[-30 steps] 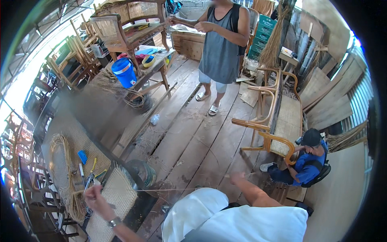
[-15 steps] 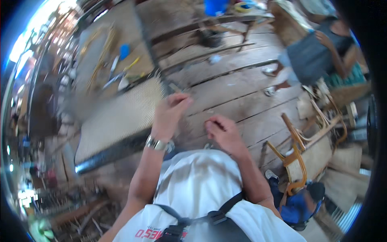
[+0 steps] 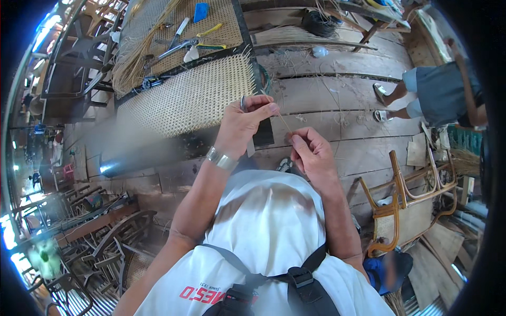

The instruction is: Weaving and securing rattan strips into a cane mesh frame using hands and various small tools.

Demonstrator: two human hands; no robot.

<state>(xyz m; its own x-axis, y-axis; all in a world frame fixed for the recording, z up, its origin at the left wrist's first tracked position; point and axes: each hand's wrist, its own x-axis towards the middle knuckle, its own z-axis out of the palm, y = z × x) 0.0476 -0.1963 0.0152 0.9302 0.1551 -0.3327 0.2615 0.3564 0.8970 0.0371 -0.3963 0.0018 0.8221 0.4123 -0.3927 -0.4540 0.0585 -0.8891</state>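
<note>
A thin, pale cane strand (image 3: 284,122) stretches between my two hands. My left hand (image 3: 240,124), with a metal watch band at the wrist, pinches its upper part between thumb and fingers. My right hand (image 3: 315,154) is closed on the lower end, thumb against forefinger. A shiny metal piece shows at my left fingers, and a pale flat strip below that palm; I cannot tell what they belong to. Just left of my left hand lies a woven cane panel (image 3: 184,100) in a dark frame, loose strand ends sticking out along its right edge.
On the frame's far part lie pliers (image 3: 211,46), a blue piece (image 3: 200,12) and a bundle of cane strands (image 3: 139,58). Chair frames (image 3: 398,200) stand at right, others at lower left. One person stands at far right; another is low at lower right. Plank floor lies ahead.
My hands have come nearer each other, and the strand between them now shows clearly. The view has shifted, with the panel appearing higher and further right. The standing person appears further right.
</note>
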